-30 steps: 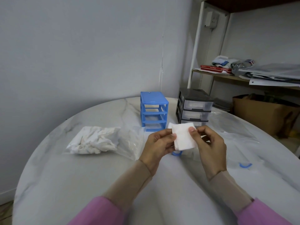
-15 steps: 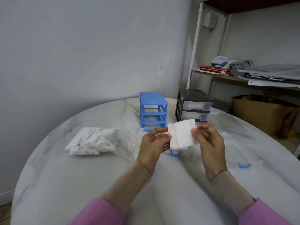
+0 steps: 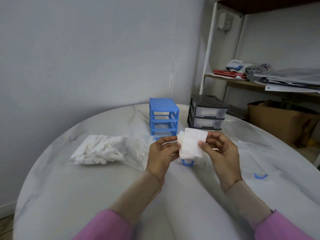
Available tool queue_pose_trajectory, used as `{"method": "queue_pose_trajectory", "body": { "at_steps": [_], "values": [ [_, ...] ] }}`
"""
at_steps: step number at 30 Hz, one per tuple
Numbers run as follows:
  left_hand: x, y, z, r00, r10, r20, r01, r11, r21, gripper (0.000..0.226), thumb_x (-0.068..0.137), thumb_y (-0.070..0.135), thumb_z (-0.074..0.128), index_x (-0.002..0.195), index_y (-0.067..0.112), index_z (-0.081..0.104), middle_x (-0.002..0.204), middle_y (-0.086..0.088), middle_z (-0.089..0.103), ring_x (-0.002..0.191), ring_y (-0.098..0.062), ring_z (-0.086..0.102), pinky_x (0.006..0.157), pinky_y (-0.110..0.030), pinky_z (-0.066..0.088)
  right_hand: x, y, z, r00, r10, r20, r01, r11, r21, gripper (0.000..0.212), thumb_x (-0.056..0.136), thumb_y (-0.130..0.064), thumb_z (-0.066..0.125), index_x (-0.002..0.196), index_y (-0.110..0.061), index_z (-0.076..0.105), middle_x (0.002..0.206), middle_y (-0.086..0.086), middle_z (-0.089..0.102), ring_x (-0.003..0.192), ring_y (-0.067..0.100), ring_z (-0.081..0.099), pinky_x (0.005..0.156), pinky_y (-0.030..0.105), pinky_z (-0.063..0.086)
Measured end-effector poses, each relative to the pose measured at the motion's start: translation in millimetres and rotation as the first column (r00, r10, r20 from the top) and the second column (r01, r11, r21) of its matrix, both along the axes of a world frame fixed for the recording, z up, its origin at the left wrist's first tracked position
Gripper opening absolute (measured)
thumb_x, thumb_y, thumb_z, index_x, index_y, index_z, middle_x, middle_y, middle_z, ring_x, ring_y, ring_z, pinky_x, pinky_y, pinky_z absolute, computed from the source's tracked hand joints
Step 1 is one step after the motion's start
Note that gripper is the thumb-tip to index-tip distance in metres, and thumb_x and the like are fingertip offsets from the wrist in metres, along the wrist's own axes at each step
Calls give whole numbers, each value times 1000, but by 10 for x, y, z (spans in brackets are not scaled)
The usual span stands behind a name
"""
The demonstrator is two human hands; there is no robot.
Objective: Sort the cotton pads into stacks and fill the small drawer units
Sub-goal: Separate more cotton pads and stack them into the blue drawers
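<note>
Both hands, left (image 3: 162, 153) and right (image 3: 221, 151), pinch a cotton pad (image 3: 191, 144) in their fingers above the counter (image 3: 86, 187), before a blue drawer unit (image 3: 163, 116) without drawers, a grey one (image 3: 207, 113) holding two drawers, and a pad-filled bag (image 3: 102, 149) toward the left edge.

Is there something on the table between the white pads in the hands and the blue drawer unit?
Nothing visible blocks it. The white cotton pads are held directly in front of the blue plastic drawer unit; only the marble table lies between.
</note>
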State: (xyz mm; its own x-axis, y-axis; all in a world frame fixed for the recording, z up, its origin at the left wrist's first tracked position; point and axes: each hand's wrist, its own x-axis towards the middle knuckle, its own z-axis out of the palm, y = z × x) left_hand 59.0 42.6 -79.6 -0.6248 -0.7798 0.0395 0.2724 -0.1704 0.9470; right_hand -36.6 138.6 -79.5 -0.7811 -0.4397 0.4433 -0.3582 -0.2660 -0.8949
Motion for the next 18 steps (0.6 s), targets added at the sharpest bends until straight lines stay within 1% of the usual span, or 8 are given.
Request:
{"method": "queue_pose_trajectory", "body": {
  "at_steps": [4,7,9,11,14,16,18],
  "values": [
    [1,21,9,1000,-12,0,12,1000,-21,18,85,-6,57,101,2,60,88,-11,66,70,-14,64,57,-15,53,-49,-7,-24,1000,-15,21,14,999,52,20,77,-3,71,76,-21,62,79,-3,65,72,10,57,66,14,47],
    [0,23,13,1000,-24,13,24,999,-33,21,86,-6,56,105,0,60,93,-14,66,73,-16,64,58,-15,53,-68,-7,-39,999,-22,-39,26,992,124,14,76,-4,72,79,-16,65,81,2,66,71,12,57,63,11,46],
    [0,23,14,999,-35,13,35,999,-31,23,86,-6,55,108,-1,60,91,-13,66,72,-15,64,58,-15,53,-81,1,-37,997,-21,-75,33,986,164,14,76,-4,72,78,-16,66,79,2,67,70,13,56,64,13,46],
    [0,23,18,999,-36,13,36,999,-29,23,86,-6,55,108,-1,60,90,-11,65,72,-15,63,58,-14,53,-93,14,-11,1000,0,-30,4,988,153,17,77,-1,70,75,-17,64,76,1,65,68,11,55,66,17,46],
    [-1,16,16,999,-29,14,30,999,-31,22,86,-6,56,107,0,59,88,-10,65,74,-15,63,58,-14,53,-105,27,26,996,64,68,-71,993,91,17,78,5,65,76,-11,63,73,1,62,66,7,54,61,10,44],
    [2,19,15,999,-39,16,39,999,-31,21,86,-5,56,106,-1,59,90,-11,65,75,-16,63,58,-14,53,-105,19,11,994,85,67,-92,990,107,14,78,5,65,78,-9,63,76,2,63,68,8,54,61,9,44],
    [2,23,13,998,-59,15,60,998,-36,22,86,-6,55,108,-3,59,92,-13,66,74,-15,64,58,-15,53,-98,3,-23,996,75,49,-80,989,121,14,78,3,67,76,-11,63,76,1,63,70,10,54,62,11,45]
  ]
}}
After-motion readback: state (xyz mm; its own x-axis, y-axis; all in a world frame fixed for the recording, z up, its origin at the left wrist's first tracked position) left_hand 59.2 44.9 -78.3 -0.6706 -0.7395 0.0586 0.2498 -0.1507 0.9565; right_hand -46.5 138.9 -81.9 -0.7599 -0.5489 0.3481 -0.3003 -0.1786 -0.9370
